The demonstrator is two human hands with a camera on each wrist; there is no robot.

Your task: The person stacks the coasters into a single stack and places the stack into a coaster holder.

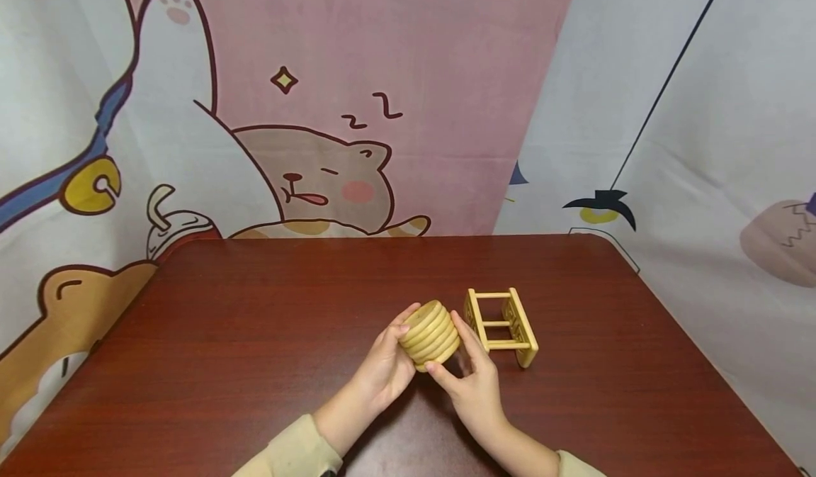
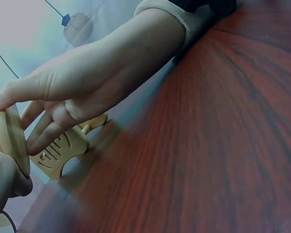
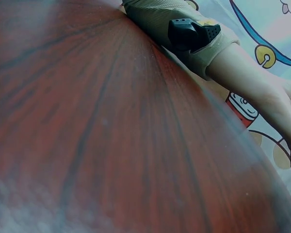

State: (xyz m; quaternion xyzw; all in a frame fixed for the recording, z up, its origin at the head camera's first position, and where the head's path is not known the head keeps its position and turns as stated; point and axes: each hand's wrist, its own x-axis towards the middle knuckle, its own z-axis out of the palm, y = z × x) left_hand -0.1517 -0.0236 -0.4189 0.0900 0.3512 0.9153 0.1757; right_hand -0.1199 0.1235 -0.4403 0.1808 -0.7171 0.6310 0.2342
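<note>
Both hands hold a tilted stack of round, pale wooden coasters [image 1: 431,335] above the table. My left hand [image 1: 387,369] grips the stack from the left, its thumb near the top rim. On the other side my right hand [image 1: 474,386] pinches it between thumb and fingers. Just right of the stack, a small wooden rack [image 1: 500,324] with two side panels joined by thin bars stands on the table. In the left wrist view, the stack [image 2: 9,136] shows only in part at the left edge. The right wrist view shows the left forearm [image 3: 247,82] but not the coasters.
The dark red-brown wooden table [image 1: 255,321] spreads around the hands on all sides. Behind it hangs a printed cloth [image 1: 433,73] with cartoon animals. A black device [image 3: 191,35] sits on the left sleeve.
</note>
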